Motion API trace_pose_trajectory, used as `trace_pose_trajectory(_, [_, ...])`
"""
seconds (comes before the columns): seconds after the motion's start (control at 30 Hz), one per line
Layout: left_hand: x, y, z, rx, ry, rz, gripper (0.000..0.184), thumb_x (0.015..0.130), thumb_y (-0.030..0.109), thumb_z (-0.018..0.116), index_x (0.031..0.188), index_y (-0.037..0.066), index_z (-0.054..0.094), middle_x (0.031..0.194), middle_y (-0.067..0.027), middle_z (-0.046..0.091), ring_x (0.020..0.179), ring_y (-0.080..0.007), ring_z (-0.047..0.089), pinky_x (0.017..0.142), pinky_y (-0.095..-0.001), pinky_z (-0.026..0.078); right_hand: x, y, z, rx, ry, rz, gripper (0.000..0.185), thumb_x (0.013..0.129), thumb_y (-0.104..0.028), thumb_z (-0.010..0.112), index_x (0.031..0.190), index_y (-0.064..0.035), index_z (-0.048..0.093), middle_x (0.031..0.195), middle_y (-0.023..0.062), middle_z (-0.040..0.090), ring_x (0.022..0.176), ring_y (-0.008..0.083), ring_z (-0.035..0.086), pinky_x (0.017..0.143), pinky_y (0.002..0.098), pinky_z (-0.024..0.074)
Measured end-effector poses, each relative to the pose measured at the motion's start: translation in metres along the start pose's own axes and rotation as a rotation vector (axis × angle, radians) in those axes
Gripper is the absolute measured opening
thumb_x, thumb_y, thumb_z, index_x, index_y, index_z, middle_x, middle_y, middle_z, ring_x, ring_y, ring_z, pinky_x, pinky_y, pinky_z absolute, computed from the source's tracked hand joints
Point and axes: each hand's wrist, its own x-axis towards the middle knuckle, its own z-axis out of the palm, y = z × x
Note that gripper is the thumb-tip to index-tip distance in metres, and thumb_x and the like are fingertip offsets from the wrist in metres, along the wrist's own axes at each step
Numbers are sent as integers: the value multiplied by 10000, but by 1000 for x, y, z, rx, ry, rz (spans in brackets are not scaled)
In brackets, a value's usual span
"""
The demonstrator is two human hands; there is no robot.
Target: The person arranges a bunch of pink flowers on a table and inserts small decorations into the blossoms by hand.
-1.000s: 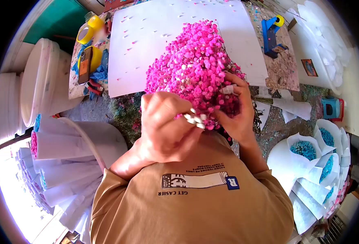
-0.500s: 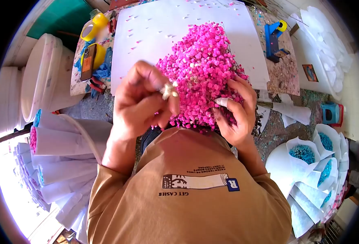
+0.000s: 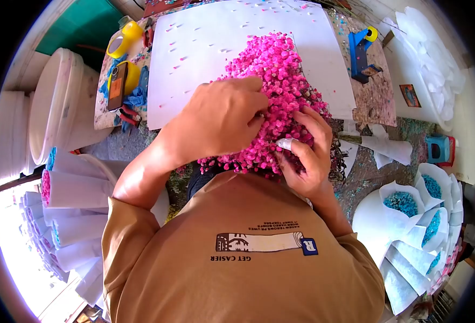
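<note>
A large bunch of bright pink baby's breath (image 3: 270,67) is held in front of my chest, over the near edge of the table. My right hand (image 3: 310,153) grips its right side, the thumb and fingers pressed into the blossoms; a whitish wrap covers one fingertip. Across the left part of the bunch lies my left hand (image 3: 221,118), with curled fingers closed among the flowers. Whatever those fingers pinch is hidden behind the hand. The stems of the bunch cannot be made out.
White paper (image 3: 178,37) with scattered petals covers the table. At left lie a phone (image 3: 117,86), yellow tape (image 3: 118,46) and red-handled pliers (image 3: 128,114); at right stands a blue tape dispenser (image 3: 359,54). Wrapped blue bouquets (image 3: 402,203) fill the lower right, wrapped bundles (image 3: 81,189) the lower left.
My left hand, which held a small whitish sprig up beside the bunch, has moved right and forward onto the pink flowers. My right hand keeps its grip, shifting slightly.
</note>
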Motion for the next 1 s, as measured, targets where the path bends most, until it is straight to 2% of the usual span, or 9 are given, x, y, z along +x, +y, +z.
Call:
trace_pose_trajectory(0.37, [-24, 7, 22, 248, 72, 50, 118, 786, 70, 732, 873, 42, 659, 802, -104, 607, 667, -277, 636, 566, -403, 511, -3, 4, 12, -8, -102, 20, 331, 628, -17, 797, 930, -87, 681, 1339, 173, 594, 1262, 385, 545, 1057, 535, 378])
trace_pose_trajectory(0.43, [-23, 7, 28, -193, 284, -88, 114, 745, 24, 708, 819, 60, 629, 772, -107, 636, 621, -269, 626, 552, -394, 516, -1, 4, 13, 22, -66, 25, 327, 628, -13, 792, 925, -85, 677, 1328, 168, 598, 1248, 385, 554, 1054, 533, 380])
trace_pose_trajectory(0.5, [-28, 10, 31, -221, 338, -120, 143, 756, -8, 724, 858, 56, 646, 770, -57, 653, 587, -189, 606, 540, -357, 492, 2, 3, 13, 46, -25, 40, 323, 628, -8, 788, 921, -82, 673, 1317, 164, 603, 1234, 385, 564, 1051, 530, 382])
trace_pose_trajectory(0.57, [-39, 11, 30, -570, 689, -354, 90, 829, -6, 708, 884, 40, 652, 761, 0, 606, 594, -102, 559, 513, -304, 452, 4, 2, 14, 24, -34, 40, 323, 631, -1, 782, 921, -79, 662, 1292, 162, 611, 1207, 381, 578, 1033, 524, 389])
trace_pose_trajectory(0.63, [-41, 13, 8, -777, 940, -380, 71, 841, -29, 612, 901, -6, 643, 817, -47, 597, 643, -124, 528, 578, -243, 432, -3, 5, 21, 41, -21, 42, 325, 636, 3, 780, 923, -79, 653, 1271, 160, 616, 1180, 377, 587, 1004, 511, 399])
trace_pose_trajectory(0.73, [-43, -10, -7, -1035, 809, -199, 135, 947, 80, 462, 986, -10, 554, 1026, -143, 569, 783, -193, 563, 619, -268, 428, -6, 7, 20, 67, -52, 52, 332, 639, 10, 779, 931, -80, 648, 1265, 156, 618, 1159, 373, 595, 983, 497, 404])
trace_pose_trajectory(0.77, [-43, -3, -3, -1134, 839, -294, 141, 1006, 98, 427, 1006, 0, 529, 1018, -172, 581, 764, -218, 567, 620, -291, 429, -6, 6, 19, 60, -43, 46, 336, 642, 12, 779, 937, -79, 646, 1262, 157, 618, 1154, 372, 597, 978, 493, 405])
trace_pose_trajectory(0.9, [-56, -9, -2, -1304, 342, -327, 129, 1028, 81, 518, 1119, -6, 546, 926, -139, 638, 743, -147, 562, 639, -270, 435, -5, 5, 20, 41, -15, 33, 348, 649, 15, 782, 952, -77, 639, 1258, 163, 618, 1146, 371, 602, 973, 490, 407])
trace_pose_trajectory(1.0, [-44, -5, 7, -670, 212, -327, 176, 968, 31, 600, 1112, -39, 671, 887, -79, 647, 734, -164, 614, 648, -290, 495, -8, 4, 22, 53, -18, 26, 345, 653, 8, 787, 951, -75, 636, 1252, 167, 617, 1143, 372, 602, 974, 497, 407])
